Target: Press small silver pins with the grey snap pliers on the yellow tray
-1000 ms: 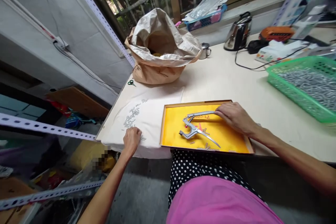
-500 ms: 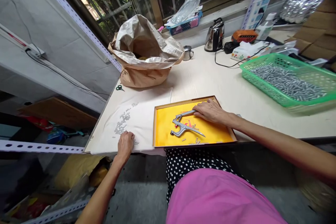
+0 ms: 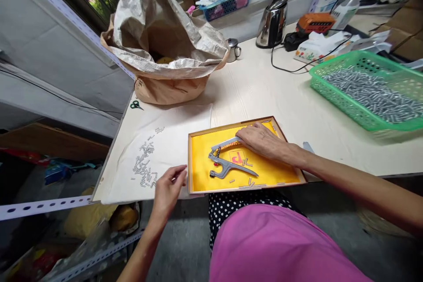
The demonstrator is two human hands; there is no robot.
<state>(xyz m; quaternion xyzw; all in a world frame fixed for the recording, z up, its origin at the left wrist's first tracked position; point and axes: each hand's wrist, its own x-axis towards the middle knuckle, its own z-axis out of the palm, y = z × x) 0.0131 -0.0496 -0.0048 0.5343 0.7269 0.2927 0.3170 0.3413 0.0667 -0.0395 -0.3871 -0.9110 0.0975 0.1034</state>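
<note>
My right hand (image 3: 261, 140) grips the upper handle of grey metal hand pliers (image 3: 228, 165), whose jaws are spread and point left over a shallow tray (image 3: 190, 163) with a yellow bottom. Several small metal pins (image 3: 246, 162) lie in the tray around the lower handle and along its near edge. Just left of the tray is my left hand (image 3: 169, 187), thumb and fingers drawn together in a pinch; whatever is between the fingertips is too small to make out. Beyond it, a loose pile of small metal pins (image 3: 142, 163) is scattered on a white cloth (image 3: 122, 185).
A large open paper sack (image 3: 172, 83) stands at the back left, small scissors (image 3: 135, 105) beside it. To the right is a green basket (image 3: 343, 101) full of metal pieces. A steel kettle (image 3: 271, 22), a metal cup (image 3: 233, 50) and a tissue pack (image 3: 310, 50) stand behind.
My left hand has moved right, from the near end of the pin pile to the tray's left edge. My right hand still holds the pliers over the tray. The view has shifted closer.
</note>
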